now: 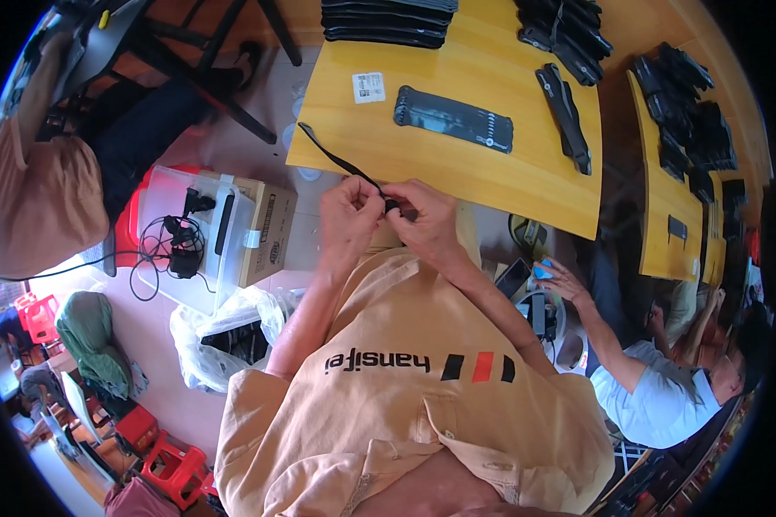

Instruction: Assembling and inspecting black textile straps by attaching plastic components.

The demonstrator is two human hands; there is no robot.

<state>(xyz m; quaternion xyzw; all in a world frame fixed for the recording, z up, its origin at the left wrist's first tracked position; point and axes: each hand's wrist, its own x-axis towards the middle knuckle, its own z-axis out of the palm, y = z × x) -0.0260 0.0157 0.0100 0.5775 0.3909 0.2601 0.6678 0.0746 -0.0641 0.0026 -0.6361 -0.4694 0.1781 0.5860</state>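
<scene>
Just off the table's near edge, my left hand [352, 215] and my right hand [428, 222] are close together, fingertips pinched. Between them they hold a narrow black strap [345, 164]. Its free end reaches up and left over the edge of the yellow wooden table [491, 185]. A small dark part [392, 206] shows between the fingers, mostly hidden by them. Beyond my hands lies a flat black printed sleeve [455, 120] with a row of holes near one end. To its left rests a white paper label [369, 88]. A folded black strap bundle [564, 119] lies at the right.
A stack of black sleeves [388, 23] and more black bundles [565, 34] occupy the table's far side. At left stand a clear plastic bin [159, 185] with black cables and a cardboard box [267, 233]. People sit on both sides; one person's hand [560, 280] holds something blue.
</scene>
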